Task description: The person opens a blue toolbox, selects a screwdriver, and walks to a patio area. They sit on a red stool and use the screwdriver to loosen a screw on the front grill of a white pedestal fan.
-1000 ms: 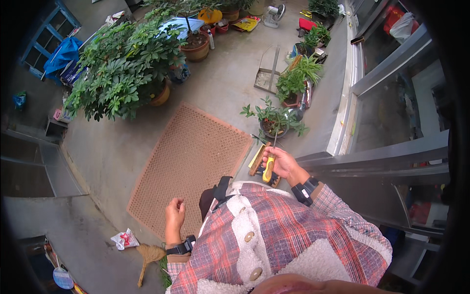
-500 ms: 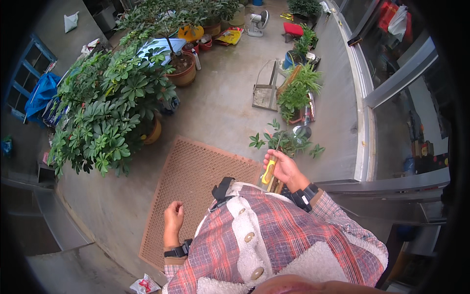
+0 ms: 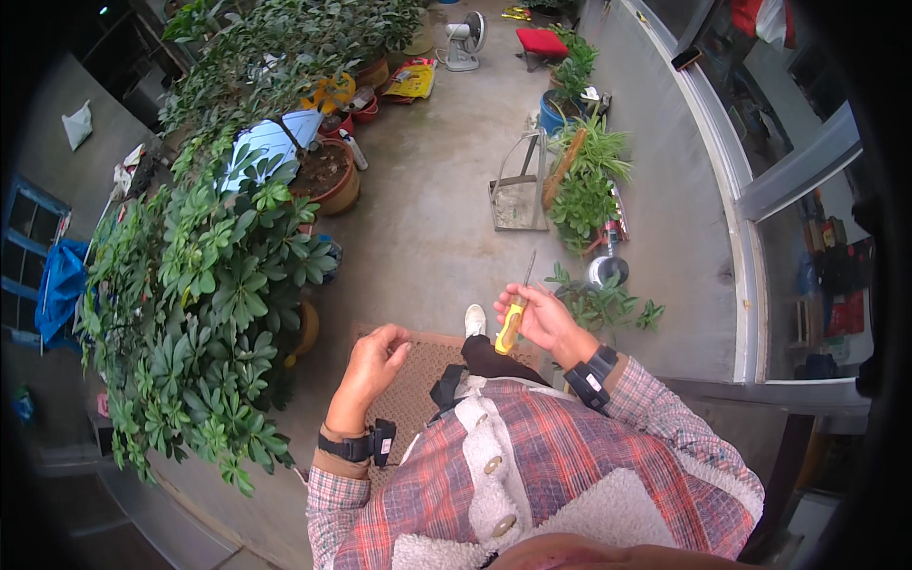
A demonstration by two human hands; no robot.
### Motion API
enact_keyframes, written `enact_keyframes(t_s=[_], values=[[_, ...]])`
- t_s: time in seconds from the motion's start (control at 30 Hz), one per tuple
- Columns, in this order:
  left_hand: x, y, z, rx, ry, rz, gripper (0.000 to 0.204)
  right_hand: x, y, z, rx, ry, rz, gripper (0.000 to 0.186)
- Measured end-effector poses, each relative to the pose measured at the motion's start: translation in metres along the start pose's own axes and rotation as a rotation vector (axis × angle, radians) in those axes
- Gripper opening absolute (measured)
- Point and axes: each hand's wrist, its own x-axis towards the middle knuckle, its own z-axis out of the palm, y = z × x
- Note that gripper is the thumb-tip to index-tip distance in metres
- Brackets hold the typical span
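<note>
My right hand (image 3: 534,319) grips the yellow handle of a screwdriver (image 3: 510,326), its thin metal shaft pointing up and away from me above a leafy potted plant (image 3: 608,306). My left hand (image 3: 380,359) hangs empty over the pinkish perforated mat (image 3: 389,330), fingers loosely bent and apart from the thumb. My foot in a white shoe (image 3: 475,321) shows just beyond the front of my plaid jacket.
Large leafy plants (image 3: 228,275) in pots line the left side. On the concrete floor (image 3: 418,190) stand a metal dustpan (image 3: 518,204), a fan (image 3: 464,43) and a red stool (image 3: 540,43). More plants (image 3: 579,204) run along the low wall and windows (image 3: 807,256) at right.
The view has moved forward along the passage. My left hand has risen and shifted right. A shoe has come into view. The screwdriver is still in my right hand.
</note>
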Motion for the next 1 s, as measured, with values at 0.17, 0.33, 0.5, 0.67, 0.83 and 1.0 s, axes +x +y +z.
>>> enact_keyframes(t_s=[0.17,0.33,0.5,0.67,0.83,1.0], values=[[0.149,0.036,0.008,-0.027,-0.259,0.015,0.020,0.095,-0.053,0.027,0.155,-0.138,-0.006,0.019],[0.273,0.069,0.011,0.129,-0.303,0.157,0.029,0.170,-0.121,0.061,0.181,-0.187,-0.029,0.017],[0.363,0.074,0.006,0.190,-0.240,0.172,0.033,0.232,-0.170,0.083,0.284,-0.246,-0.090,0.017],[0.445,0.060,0.001,0.187,-0.226,0.144,0.039,0.296,-0.202,0.097,0.350,-0.252,-0.127,0.019],[0.545,0.050,-0.038,0.205,-0.258,0.245,0.042,0.377,-0.248,0.123,0.282,-0.242,-0.174,0.022],[0.650,0.036,-0.085,0.043,-0.399,0.218,0.034,0.447,-0.302,0.159,0.198,-0.224,-0.221,0.027]])
